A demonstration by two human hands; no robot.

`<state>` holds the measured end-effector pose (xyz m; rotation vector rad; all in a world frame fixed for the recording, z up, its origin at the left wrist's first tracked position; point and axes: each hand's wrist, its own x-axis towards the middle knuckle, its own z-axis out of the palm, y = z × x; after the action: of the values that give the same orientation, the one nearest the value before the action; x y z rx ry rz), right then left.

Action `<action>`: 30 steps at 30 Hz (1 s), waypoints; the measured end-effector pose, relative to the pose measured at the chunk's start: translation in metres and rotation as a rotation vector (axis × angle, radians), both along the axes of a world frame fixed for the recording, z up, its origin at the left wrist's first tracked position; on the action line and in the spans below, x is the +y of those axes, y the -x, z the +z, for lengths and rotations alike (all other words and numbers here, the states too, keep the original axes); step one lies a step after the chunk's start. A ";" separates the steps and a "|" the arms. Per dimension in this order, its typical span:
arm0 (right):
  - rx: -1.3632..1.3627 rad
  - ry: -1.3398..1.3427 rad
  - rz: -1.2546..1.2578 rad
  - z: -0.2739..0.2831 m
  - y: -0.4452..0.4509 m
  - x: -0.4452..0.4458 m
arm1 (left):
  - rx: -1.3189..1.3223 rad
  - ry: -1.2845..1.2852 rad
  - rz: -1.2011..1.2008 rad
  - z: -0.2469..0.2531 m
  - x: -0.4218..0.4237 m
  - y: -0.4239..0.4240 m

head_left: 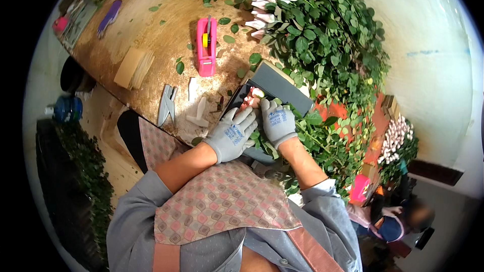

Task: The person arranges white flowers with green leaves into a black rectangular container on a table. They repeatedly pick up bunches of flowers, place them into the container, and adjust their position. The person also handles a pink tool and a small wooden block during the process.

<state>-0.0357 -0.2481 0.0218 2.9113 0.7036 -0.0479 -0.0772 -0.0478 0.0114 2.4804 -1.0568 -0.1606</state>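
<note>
Both of my hands wear grey work gloves with blue print. A few pink roses (252, 97) lie in a dark, padded bunching trough (281, 87), their blooms pointing away from me. My left hand (231, 134) rests against the near-left side of the bunch, fingers stretched toward the blooms; its palm side is hidden. Just below the blooms, my right hand (278, 121) curls around the stems and leaves on the right side. Leafy rose stems (314, 136) extend rightward from under this hand.
A pink tape dispenser (206, 51), grey stapler (167, 105) and cardboard stack (133, 68) sit on the wooden table (166, 41). Many paper-wrapped roses (317, 26) are heaped beyond the trough. A purple glove (109, 18) lies far left. Another person (393, 219) is at lower right.
</note>
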 end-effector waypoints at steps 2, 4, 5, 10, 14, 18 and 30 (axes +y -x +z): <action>-0.005 0.025 -0.001 -0.002 -0.002 -0.002 | 0.003 -0.009 -0.002 0.002 0.001 0.000; 0.000 0.013 -0.001 -0.001 -0.003 -0.004 | -0.026 -0.007 0.008 -0.001 0.000 0.001; -0.002 0.001 0.000 -0.003 -0.003 -0.004 | -0.035 0.008 0.010 -0.003 0.000 0.001; -0.014 -0.067 -0.005 -0.006 0.001 -0.006 | 0.034 0.059 0.008 0.004 -0.002 -0.004; -0.032 -0.118 -0.026 -0.007 0.001 -0.004 | 0.022 0.079 0.004 0.015 -0.004 -0.009; -0.026 -0.185 -0.072 -0.002 -0.001 0.005 | -0.022 0.034 -0.010 0.008 -0.004 -0.010; -0.083 -0.214 -0.083 0.007 0.012 -0.008 | -0.072 0.245 0.035 0.023 -0.021 -0.031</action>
<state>-0.0473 -0.2564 0.0288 3.1234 0.6086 0.1480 -0.0462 -0.0685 0.0340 2.2960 -0.9960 0.0660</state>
